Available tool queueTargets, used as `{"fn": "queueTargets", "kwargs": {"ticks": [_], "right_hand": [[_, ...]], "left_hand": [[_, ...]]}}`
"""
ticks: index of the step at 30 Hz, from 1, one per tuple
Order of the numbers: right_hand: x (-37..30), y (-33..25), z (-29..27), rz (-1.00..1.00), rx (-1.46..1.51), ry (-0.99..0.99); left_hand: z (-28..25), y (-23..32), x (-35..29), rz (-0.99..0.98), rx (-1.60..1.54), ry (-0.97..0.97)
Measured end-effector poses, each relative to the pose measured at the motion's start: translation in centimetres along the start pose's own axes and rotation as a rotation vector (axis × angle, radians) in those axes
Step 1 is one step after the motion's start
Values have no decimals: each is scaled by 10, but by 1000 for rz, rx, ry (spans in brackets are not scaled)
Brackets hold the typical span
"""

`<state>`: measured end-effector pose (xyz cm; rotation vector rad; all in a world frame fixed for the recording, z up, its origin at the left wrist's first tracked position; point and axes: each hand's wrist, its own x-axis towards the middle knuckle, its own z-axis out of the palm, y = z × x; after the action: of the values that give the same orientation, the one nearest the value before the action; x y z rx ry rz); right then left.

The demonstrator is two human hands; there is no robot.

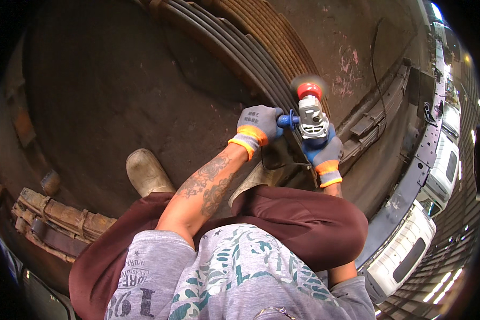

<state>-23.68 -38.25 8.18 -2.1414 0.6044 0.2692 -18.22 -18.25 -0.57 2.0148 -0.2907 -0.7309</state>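
With both gloved hands I hold an angle grinder (313, 118) over the leaf springs. My left hand (258, 121) is wrapped round its blue side handle (288, 120). Round the rear of the body, just behind the grey-white housing, my right hand (326, 151) is closed. A red cup-shaped attachment (309, 90) sits at the front, its outer rim smeared as if spinning. It is over the edge of a rusty orange-brown leaf spring stack (269, 33); whether it touches the metal I cannot tell. Alongside lies a greyer stack of curved leaves (214, 38).
More bundled leaf springs lie at the right (369, 124) and lower left (64, 216). A dark cable (377, 80) runs over the floor at right. My boots (148, 172) stand close to the work. Beyond a long grey metal beam (422, 154) are white vehicle cabs (402, 255).
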Motion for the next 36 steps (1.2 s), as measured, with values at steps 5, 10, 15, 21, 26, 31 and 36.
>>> {"fn": "queueTargets", "kwargs": {"ticks": [5,10,15,21,26,31,36], "right_hand": [[24,22,-20,-192,-350,18],[4,16,-18,181,437,95],[-1,20,-17,-230,-396,94],[2,34,-20,-74,28,76],[-1,39,-27,-84,-99,35],[-4,37,-32,-185,-349,17],[-8,26,-27,-180,-349,18]], "left_hand": [[-4,7,1,1,-1,34],[10,12,0,-5,38,-38],[15,12,2,12,30,-15],[10,22,0,-5,51,-42],[3,27,-2,16,81,-88],[18,20,0,31,56,-30],[17,20,0,34,58,-43]]}}
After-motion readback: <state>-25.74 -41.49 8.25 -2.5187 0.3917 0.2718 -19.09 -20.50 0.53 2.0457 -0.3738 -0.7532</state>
